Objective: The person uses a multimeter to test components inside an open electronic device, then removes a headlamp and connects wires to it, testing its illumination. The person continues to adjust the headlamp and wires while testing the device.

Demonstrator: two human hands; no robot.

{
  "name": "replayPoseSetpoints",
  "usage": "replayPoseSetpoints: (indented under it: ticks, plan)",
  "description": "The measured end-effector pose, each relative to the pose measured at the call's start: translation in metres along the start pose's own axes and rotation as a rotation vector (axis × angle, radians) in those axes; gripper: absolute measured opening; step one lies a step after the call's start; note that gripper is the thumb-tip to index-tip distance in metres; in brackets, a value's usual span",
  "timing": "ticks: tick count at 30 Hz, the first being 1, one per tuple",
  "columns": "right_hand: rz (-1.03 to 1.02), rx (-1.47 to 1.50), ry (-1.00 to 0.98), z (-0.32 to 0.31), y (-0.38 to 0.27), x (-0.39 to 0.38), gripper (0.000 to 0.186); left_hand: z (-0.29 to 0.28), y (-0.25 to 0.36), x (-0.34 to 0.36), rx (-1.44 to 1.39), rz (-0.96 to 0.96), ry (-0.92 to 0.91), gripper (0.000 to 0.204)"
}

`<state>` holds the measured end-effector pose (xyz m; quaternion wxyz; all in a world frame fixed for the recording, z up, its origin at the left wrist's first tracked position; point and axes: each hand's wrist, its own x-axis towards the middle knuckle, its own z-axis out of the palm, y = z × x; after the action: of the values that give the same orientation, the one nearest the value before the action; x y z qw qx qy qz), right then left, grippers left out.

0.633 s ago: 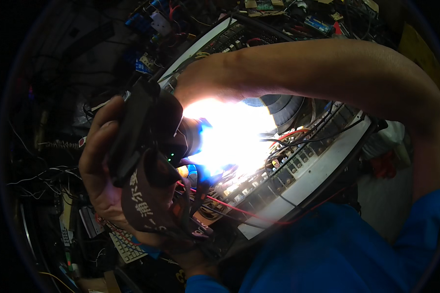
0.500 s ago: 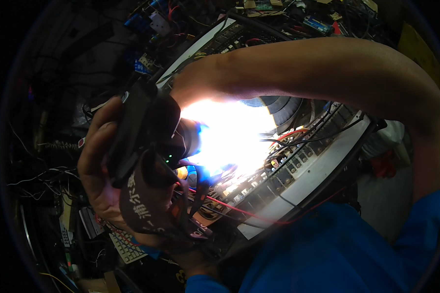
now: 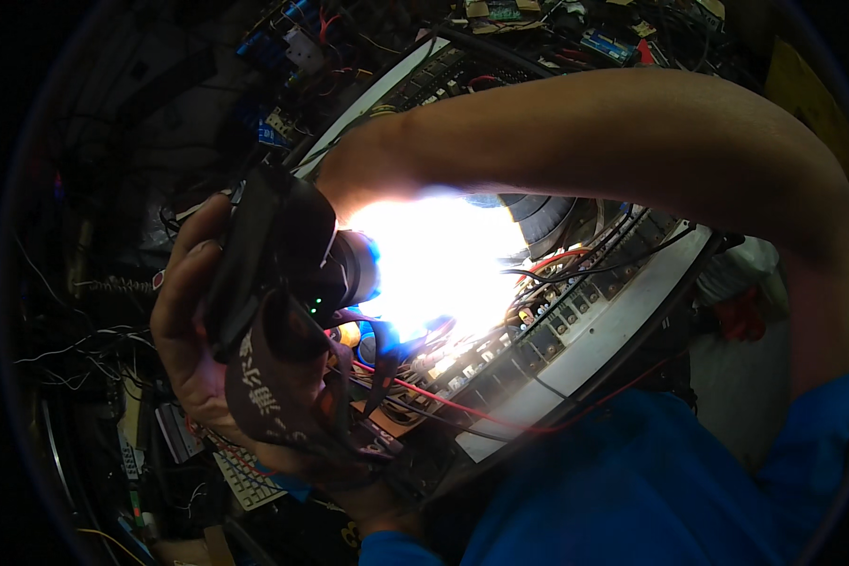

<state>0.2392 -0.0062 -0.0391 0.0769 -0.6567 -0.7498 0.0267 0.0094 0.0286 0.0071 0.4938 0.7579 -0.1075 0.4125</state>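
My left hand (image 3: pixel 187 354) is closed around a black headlamp (image 3: pixel 283 231) with a dark, lettered strap (image 3: pixel 274 396) hanging from it. Its very bright beam points right, into an opened electronic chassis (image 3: pixel 623 311) with pale metal side rails. My right arm bends in from the right and crosses above the glare. Just behind the lamp head shows the back of my right hand (image 3: pixel 360 168); its fingers are hidden. Beside the beam, a dark ring-shaped coil (image 3: pixel 542 222) sits in the chassis. Red wires (image 3: pixel 443 401) and black wires run over the near rail.
Tangled white wires (image 3: pixel 66 354) and a pale keyboard (image 3: pixel 245 479) lie on the left. Circuit boards and parts (image 3: pixel 500 11) clutter the far side. Beyond the chassis's right end are a clear plastic bag (image 3: pixel 745 264) and a red object (image 3: pixel 740 316).
The headlamp has shifted slightly left in my left hand, its beam moving with it. My right arm has edged slightly left too. The chassis looks almost unchanged.
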Motion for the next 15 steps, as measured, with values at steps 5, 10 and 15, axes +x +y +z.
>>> replayPoseSetpoints:
  ticks: [5,10,15]
  plan:
    - [-0.033,-0.176,-0.072,-0.007,-0.009,0.002,0.025,0.0,0.0,0.001,0.052,0.017,-0.004,0.077]
    - [-0.083,-0.242,-0.115,-0.01,-0.013,0.005,0.022,-0.002,-0.003,0.004,0.044,0.037,-0.023,0.078]
    - [-0.074,-0.182,-0.059,-0.007,-0.012,0.001,0.021,-0.001,-0.004,0.002,0.002,0.023,0.0,0.077]
